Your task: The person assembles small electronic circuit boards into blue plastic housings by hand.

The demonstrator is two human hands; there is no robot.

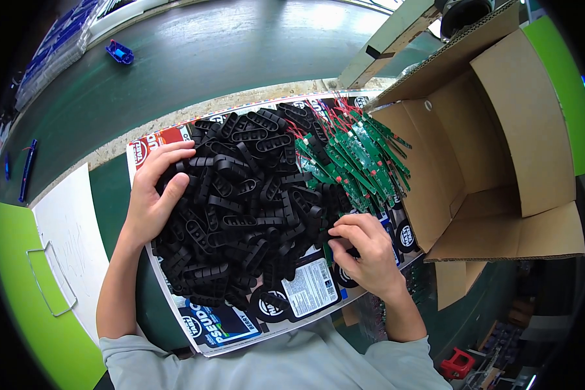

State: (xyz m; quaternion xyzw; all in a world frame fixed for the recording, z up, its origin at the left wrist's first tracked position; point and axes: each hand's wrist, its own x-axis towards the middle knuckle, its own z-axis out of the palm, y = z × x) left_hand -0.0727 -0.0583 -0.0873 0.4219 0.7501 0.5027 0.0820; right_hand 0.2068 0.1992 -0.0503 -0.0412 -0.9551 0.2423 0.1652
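A large heap of black oblong plastic parts (pixel 240 201), some with oval slots, lies on printed cardboard sheets (pixel 188 312). My left hand (pixel 156 188) rests along the heap's left side, its thumb apart from its fingers, holding nothing that I can see. At the right side of the heap, the thumb and fingers of my right hand (pixel 365 250) are drawn together next to the black parts. Whatever is between those fingertips is hidden. Just beyond that hand lies a bundle of narrow green circuit boards (pixel 361 159) with red wires.
An open cardboard box (pixel 461 156) stands at the right, its flaps spread. Behind the sheets runs a dark green belt-like surface (pixel 240 52) carrying a small blue part (pixel 119 52). White paper (pixel 68 227) and a lime-green panel (pixel 19 273) with a wire handle are at the left.
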